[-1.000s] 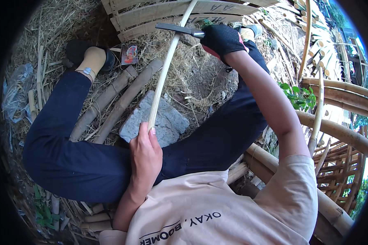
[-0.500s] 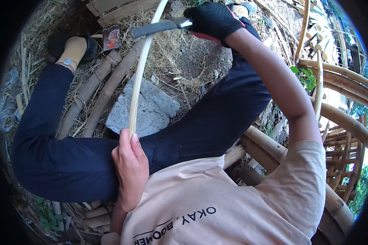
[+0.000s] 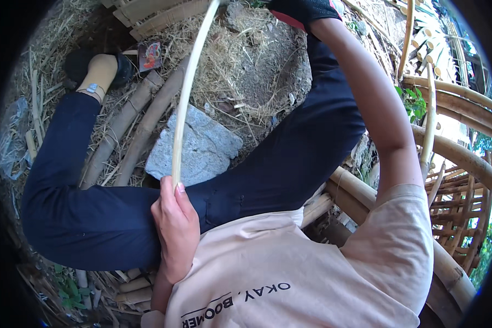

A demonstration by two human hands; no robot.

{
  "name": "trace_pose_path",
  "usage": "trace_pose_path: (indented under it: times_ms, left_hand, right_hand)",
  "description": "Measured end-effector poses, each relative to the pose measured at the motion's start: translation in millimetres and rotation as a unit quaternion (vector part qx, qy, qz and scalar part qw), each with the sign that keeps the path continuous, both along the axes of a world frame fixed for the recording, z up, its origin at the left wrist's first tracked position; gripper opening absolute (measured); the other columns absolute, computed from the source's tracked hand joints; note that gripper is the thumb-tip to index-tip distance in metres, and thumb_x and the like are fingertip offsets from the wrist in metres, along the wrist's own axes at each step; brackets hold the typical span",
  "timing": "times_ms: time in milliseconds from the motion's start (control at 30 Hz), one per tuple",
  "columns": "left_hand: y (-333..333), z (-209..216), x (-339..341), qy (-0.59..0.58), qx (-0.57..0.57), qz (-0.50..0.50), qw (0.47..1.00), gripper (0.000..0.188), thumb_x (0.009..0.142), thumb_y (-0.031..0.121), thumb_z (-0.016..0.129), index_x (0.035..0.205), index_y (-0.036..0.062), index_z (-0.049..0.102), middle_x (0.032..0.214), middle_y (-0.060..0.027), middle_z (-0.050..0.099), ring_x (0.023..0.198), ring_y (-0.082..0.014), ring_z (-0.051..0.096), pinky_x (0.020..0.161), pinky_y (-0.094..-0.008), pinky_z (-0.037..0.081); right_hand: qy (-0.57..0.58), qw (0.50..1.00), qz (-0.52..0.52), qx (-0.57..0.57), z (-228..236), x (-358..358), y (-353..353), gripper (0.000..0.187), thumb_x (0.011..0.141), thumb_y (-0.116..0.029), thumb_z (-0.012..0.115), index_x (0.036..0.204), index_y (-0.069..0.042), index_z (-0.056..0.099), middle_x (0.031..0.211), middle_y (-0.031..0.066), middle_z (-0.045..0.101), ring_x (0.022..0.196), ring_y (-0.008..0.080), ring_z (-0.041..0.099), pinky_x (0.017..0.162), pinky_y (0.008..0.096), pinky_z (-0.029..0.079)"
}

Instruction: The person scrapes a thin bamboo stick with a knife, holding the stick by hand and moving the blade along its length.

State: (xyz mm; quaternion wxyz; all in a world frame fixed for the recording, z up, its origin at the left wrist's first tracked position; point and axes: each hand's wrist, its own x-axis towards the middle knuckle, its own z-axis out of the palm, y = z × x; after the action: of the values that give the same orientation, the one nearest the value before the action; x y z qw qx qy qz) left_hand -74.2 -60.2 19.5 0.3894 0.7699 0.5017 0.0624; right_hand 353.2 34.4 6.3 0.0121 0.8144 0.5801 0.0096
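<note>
My bare left hand (image 3: pixel 176 229) is closed around the lower end of a long, pale bamboo strip (image 3: pixel 188 87), resting against my dark-trousered thigh. From there the strip rises with a slight bend past the upper edge of the view. Behind it lies a rough grey stone block (image 3: pixel 202 150). My right hand (image 3: pixel 303 12), in a black and red glove, is at the top edge, right of the strip and apart from it. Its fingers are partly cut off. The knife it gripped a moment earlier is outside the view now.
Two bamboo poles (image 3: pixel 117 128) lie on straw-strewn ground beside my left leg. A small red packet (image 3: pixel 150 56) is near my left foot. Crumpled clear plastic (image 3: pixel 13 136) lies at far left. Thick bamboo rails (image 3: pixel 459 156) and a slatted bamboo frame (image 3: pixel 456 218) stand at right.
My right hand has moved up and to the right, off the strip, carrying the knife out of view. My left hand keeps its hold on the strip, nearly in place.
</note>
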Motion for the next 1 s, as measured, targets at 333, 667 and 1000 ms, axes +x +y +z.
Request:
trace_pose_path:
  times_ms: [333, 667, 1000]
  left_hand:
    - [4.8, 6.1, 8.6, -0.002, -0.007, 0.002, 1.0, 0.011, 0.105, 0.008, 0.047, 0.108, -0.0015, 0.052, 0.075, -0.0285, 0.058, 0.075, -0.0526, 0.059, 0.064, -0.0562, 0.041]
    - [6.2, 6.5, 11.0, 0.01, -0.015, 0.001, 1.0, 0.01, 0.104, 0.006, 0.046, 0.106, -0.0023, 0.05, 0.077, -0.0308, 0.058, 0.077, -0.0543, 0.058, 0.064, -0.0565, 0.04]
    - [-1.5, 12.5, 18.9, 0.044, 0.049, -0.026, 0.997, 0.009, 0.102, 0.001, 0.047, 0.107, -0.0054, 0.048, 0.082, -0.0331, 0.057, 0.079, -0.0532, 0.059, 0.065, -0.0568, 0.041]
  right_hand:
    - [-0.019, 0.99, 0.106, -0.095, 31.7, -3.3, 5.9, 0.025, 0.073, -0.024, 0.064, 0.086, -0.009, 0.078, 0.081, 0.0206, 0.073, 0.081, 0.0394, 0.073, 0.075, 0.049, 0.058]
    - [0.025, 0.963, 0.127, -0.238, 48.0, -32.4, 9.5, 0.024, 0.072, -0.023, 0.064, 0.086, -0.01, 0.078, 0.082, 0.0195, 0.073, 0.08, 0.0389, 0.073, 0.072, 0.0488, 0.058]
    - [-0.09, 0.965, 0.033, -0.243, 87.7, -12.1, 32.2, 0.032, 0.082, -0.023, 0.059, 0.1, -0.005, 0.078, 0.099, 0.0237, 0.074, 0.092, 0.0384, 0.074, 0.082, 0.0462, 0.058]
